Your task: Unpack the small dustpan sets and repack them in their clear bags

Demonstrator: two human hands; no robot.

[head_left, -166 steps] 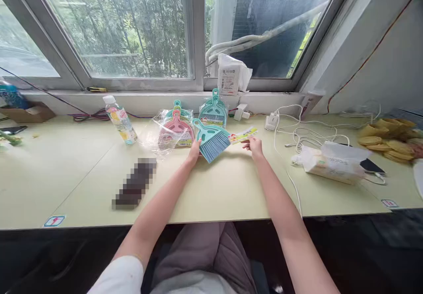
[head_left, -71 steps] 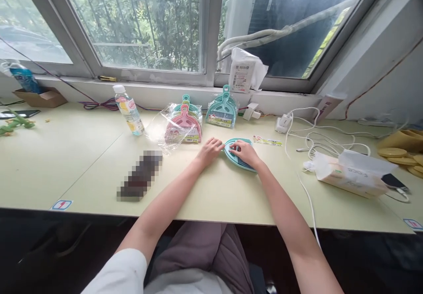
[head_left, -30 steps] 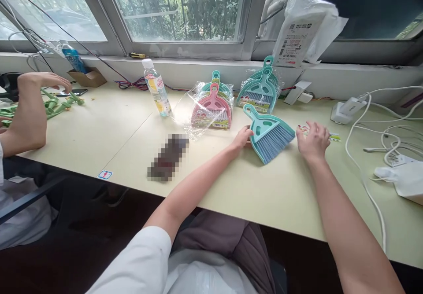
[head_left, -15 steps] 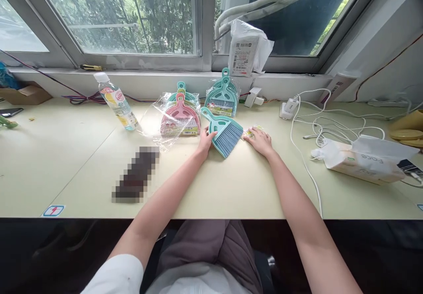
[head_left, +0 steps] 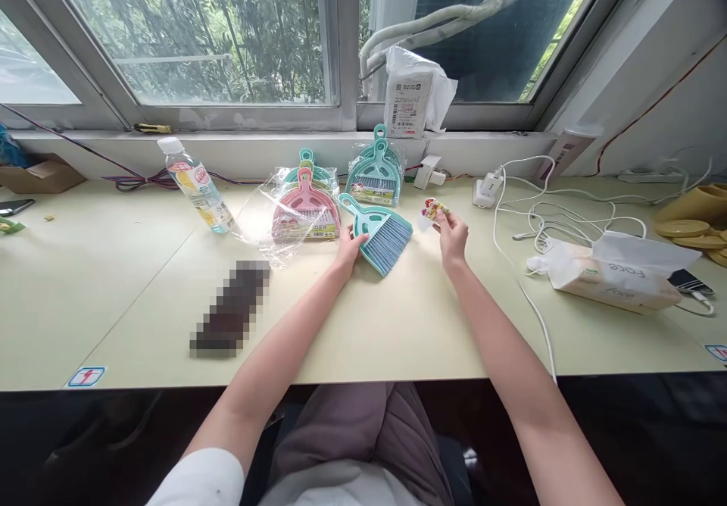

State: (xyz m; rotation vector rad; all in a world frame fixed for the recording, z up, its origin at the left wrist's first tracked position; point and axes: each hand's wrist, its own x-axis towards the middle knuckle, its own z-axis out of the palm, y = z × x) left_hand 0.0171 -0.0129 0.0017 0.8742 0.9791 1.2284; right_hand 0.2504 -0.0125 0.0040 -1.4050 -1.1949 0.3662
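My left hand is closed on the near left edge of a mint-green dustpan. A small hand brush with grey-blue bristles lies nested in the pan, bristles toward the right. In my right hand, fingers pinch a small colourful printed label, raised a little above the desk. Just behind my left hand, a pink dustpan set lies in clear plastic wrap over green ones. Another wrapped mint-green set leans near the wall, its label still on.
A tilted-looking drink bottle stands left of the sets. A pixelated dark object lies on the desk. Charger cables and a tissue pack are at the right. A white parcel rests on the sill.
My right hand has lifted the label from the desktop, and the fingers now pinch it. My left hand keeps its hold on the dustpan. The view has shifted slightly.
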